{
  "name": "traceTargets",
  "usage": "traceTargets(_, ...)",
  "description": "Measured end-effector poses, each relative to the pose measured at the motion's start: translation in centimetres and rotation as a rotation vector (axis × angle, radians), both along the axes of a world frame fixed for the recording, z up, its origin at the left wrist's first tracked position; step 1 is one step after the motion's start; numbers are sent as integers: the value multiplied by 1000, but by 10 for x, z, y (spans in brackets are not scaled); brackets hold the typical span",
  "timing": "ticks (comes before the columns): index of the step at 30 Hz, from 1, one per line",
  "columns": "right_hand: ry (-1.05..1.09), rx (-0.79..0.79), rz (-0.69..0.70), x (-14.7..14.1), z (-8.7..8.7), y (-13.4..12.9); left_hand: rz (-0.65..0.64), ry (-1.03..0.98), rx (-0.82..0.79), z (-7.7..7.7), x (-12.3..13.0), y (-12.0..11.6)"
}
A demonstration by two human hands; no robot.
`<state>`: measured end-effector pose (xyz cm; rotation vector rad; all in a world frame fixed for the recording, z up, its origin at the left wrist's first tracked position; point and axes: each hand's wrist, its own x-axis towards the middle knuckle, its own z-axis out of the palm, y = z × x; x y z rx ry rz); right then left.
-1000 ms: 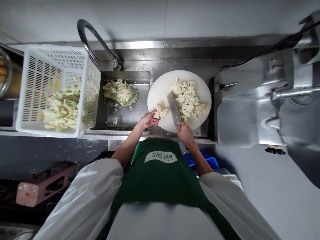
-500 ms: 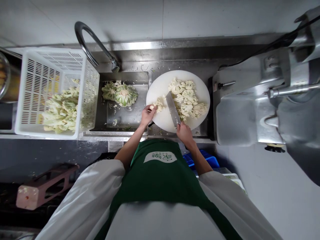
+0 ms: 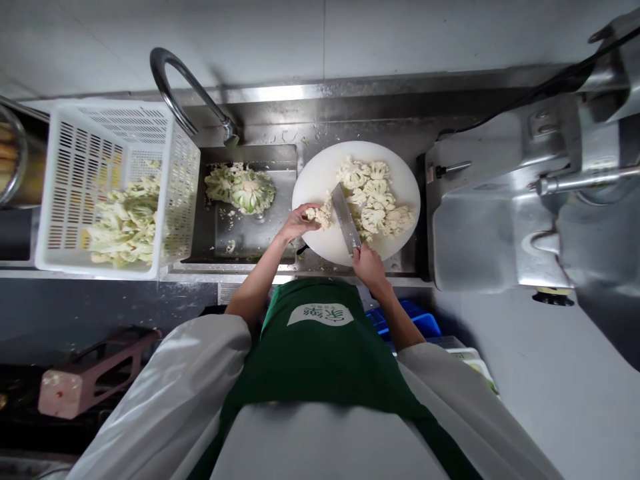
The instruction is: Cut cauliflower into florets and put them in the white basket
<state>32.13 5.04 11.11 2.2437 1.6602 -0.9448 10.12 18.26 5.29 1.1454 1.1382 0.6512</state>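
Note:
My right hand (image 3: pixel 369 265) is wrapped round the handle of a cleaver (image 3: pixel 346 217), whose broad blade stands on the round white cutting board (image 3: pixel 320 163). Cauliflower pieces (image 3: pixel 375 200) lie heaped to the right of the blade. On the board's left part, my left hand (image 3: pixel 300 222) has its fingers curved round a small cauliflower piece (image 3: pixel 320 215), just left of the blade. Two trimmed cauliflower heads (image 3: pixel 251 191) with green leaves rest in the steel sink at the left.
A white perforated basket (image 3: pixel 107 270) with cauliflower stands left of the sink. The curved faucet (image 3: pixel 187 83) arches over the sink's back corner. At the right is a metal slicing machine (image 3: pixel 473 243). A blue container (image 3: pixel 415 320) sits below the counter edge.
My left hand has shifted slightly right, its fingers now reaching further along the small cauliflower piece. The cleaver and my right hand have hardly moved.

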Motion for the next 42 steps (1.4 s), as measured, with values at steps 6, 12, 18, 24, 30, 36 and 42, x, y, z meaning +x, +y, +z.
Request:
traceTargets(6, 13, 6, -10, 1, 0, 0, 26, 45, 138, -1, 1, -13)
traceTargets(12, 4, 9, -11, 1, 1, 0, 64, 141, 251, 7, 18, -19)
traceTargets(18, 10, 10, -8, 1, 2, 1, 63, 48, 75, 15, 13, -16)
traceTargets(24, 16, 14, -15, 1, 2, 1, 84, -108, -202, 15, -5, -20)
traceTargets(30, 14, -4, -20, 1, 3, 1, 198, -35, -270, 19, -5, -15)
traceTargets(36, 14, 2, -16, 0, 3, 1, 136, -14, -52, 20, 0, -9)
traceTargets(42, 15, 1, -17, 0, 2, 2, 189, 45, -20, 1, 5, -9)
